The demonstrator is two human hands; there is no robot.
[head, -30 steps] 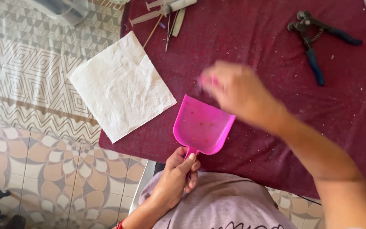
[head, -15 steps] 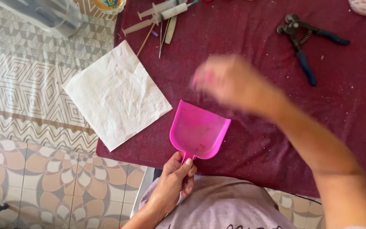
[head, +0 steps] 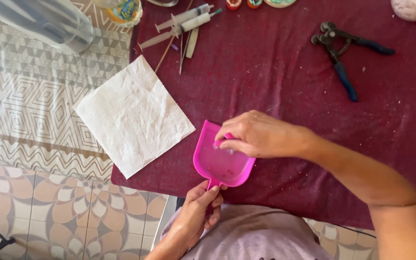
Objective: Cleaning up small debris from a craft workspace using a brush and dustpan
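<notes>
Fingers of the left hand point(head: 196, 212) were closed around the short handle of a pink dustpan point(head: 222, 161), which was held at the near edge of the desk point(head: 275, 82) covered in dark red cloth. The right hand point(head: 258, 135) was curled over the pan, its grip pinched on a small pink thing. A white paper towel point(head: 133, 115) lay beside, blue-handled pliers point(head: 343, 53) well apart.
</notes>
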